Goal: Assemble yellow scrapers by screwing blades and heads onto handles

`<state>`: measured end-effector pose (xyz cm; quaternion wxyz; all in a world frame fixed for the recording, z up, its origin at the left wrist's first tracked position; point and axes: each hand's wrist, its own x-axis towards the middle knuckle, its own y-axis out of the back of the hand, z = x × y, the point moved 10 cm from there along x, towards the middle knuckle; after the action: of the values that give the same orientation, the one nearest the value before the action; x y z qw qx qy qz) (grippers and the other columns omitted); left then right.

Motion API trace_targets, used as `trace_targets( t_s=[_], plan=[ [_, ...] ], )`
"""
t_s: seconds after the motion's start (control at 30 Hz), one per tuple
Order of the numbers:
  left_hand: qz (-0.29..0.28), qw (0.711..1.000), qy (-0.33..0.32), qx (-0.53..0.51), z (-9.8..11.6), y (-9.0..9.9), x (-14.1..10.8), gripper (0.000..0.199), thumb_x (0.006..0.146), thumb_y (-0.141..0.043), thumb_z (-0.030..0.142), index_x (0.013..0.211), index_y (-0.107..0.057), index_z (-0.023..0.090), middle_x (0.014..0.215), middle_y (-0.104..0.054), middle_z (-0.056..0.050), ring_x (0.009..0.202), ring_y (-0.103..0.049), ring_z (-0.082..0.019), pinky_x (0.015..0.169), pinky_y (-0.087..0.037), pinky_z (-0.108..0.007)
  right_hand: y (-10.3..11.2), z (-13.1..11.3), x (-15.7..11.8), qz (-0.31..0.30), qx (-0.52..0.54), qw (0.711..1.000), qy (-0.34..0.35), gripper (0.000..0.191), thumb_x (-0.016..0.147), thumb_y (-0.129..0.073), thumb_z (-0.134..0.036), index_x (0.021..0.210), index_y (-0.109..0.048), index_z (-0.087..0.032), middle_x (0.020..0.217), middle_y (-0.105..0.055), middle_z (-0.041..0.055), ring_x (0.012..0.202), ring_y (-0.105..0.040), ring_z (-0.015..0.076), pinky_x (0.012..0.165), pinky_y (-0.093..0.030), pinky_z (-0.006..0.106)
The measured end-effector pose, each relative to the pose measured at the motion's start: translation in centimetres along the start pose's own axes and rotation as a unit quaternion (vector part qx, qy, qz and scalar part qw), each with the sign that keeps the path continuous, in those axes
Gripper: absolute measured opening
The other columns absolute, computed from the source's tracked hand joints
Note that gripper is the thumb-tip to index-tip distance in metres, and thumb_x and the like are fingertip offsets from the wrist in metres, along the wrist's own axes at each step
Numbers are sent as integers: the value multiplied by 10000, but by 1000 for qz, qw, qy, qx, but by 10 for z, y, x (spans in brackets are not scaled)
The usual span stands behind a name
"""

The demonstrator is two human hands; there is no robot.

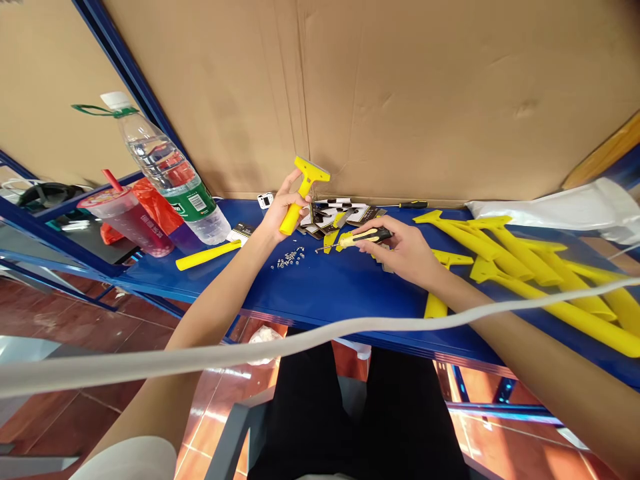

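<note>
My left hand [284, 208] grips a yellow plastic scraper [300, 193] by its handle, with the T-shaped head pointing up. My right hand [401, 250] holds a screwdriver [363, 237] with a yellow and black handle, its thin metal shaft pointing left. The shaft tip is close to a yellow scraper part [330, 240] lying on dark packaging cards [337, 217]. A small pile of loose metal screws [289, 259] lies on the blue workbench [345, 293] between my hands. Several yellow scrapers [520, 260] are heaped to the right of my right hand.
A loose yellow handle [207, 255], a plastic water bottle [173, 177] and a red drink cup [127, 223] stand at the bench's left. Behind it rises a cardboard wall [400, 87]. A white cable [300, 343] crosses the view above my forearms.
</note>
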<state>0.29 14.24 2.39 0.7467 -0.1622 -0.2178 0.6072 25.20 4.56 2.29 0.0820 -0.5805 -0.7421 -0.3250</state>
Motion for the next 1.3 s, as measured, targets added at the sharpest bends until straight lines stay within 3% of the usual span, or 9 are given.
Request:
trace_targets(
  t_s=[0.17, 0.3, 0.63, 0.87, 1.3],
  plan=[
    [-10, 999, 29, -31, -6, -5, -3, 1094, 671, -610, -85, 1670, -572, 359, 1436, -769, -83, 715, -684, -47, 542, -487, -113, 9, 0, 1, 44, 22, 999, -6, 337, 945, -941, -540, 1139, -831, -287, 1167, -869, 66, 882, -844, 283, 791, -688, 455],
    [-49, 996, 57, -49, -14, -16, -7, 1127, 665, -609, -96, 1710, -566, 324, 1499, -754, -121, 748, -694, -48, 547, -459, -110, 22, -5, 1, 103, 54, 993, 5, 309, 933, -951, -489, 1116, -812, -282, 1142, -877, 65, 859, -850, 270, 793, -715, 445],
    [-82, 986, 132, -53, -40, -37, -17, 1129, 647, -597, -88, 1696, -582, 329, 1554, -739, -147, 729, -680, -63, 534, -443, -129, 78, -9, 6, 257, 55, 964, 37, 522, 904, -932, -731, 1115, -685, -323, 1182, -882, 102, 810, -817, 282, 839, -740, 531],
    [-112, 972, 197, -57, -66, -49, -27, 1129, 666, -587, -105, 1742, -558, 235, 1516, -773, -202, 808, -769, -125, 641, -585, -175, 97, -2, 9, 280, -1, 959, 45, 561, 937, -872, -796, 1163, -657, -330, 1174, -853, 103, 858, -834, 293, 808, -727, 503],
    [-134, 965, 218, -66, -69, -61, -35, 1053, 678, -589, -98, 1690, -608, 192, 1472, -794, -209, 781, -754, -119, 614, -586, -164, 87, 1, 12, 259, 31, 965, 38, 617, 885, -893, -845, 1127, -648, -333, 1192, -875, 94, 829, -828, 282, 806, -723, 500]
  ],
)
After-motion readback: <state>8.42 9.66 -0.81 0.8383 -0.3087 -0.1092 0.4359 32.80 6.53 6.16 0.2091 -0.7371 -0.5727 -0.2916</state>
